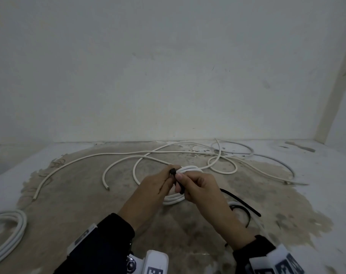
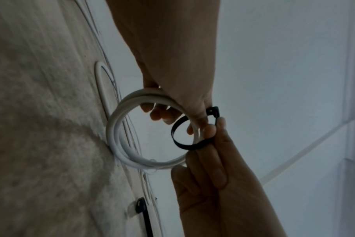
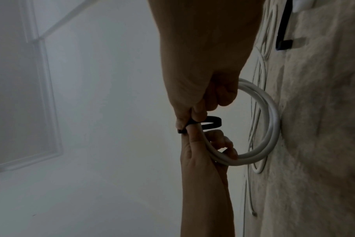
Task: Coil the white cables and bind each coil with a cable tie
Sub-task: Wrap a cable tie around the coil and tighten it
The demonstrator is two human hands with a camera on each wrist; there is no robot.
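Observation:
A small white cable coil [image 1: 174, 200] stands upright on the floor between both hands. My left hand [image 1: 169, 175] grips its top, fingers curled through the ring, and pins the square head [image 2: 213, 110] of a black cable tie [image 2: 178, 137] against the coil [image 2: 115, 128]. That tie loops loosely around the coil's strands. My right hand [image 1: 181, 180] pinches the tie's strap just beside the head. In the right wrist view the tie [image 3: 275, 122] bows out as a slack loop over the coil [image 3: 272, 112], between the right hand [image 3: 192, 123] above and the left hand [image 3: 203, 160] below.
Long loose white cables [image 1: 168, 153] sprawl across the stained floor toward the back wall. A finished-looking white coil [image 1: 10, 230] lies at the far left. Spare black cable ties [image 1: 241, 202] lie on the floor just right of my right hand, also visible as a tie [image 2: 141, 206].

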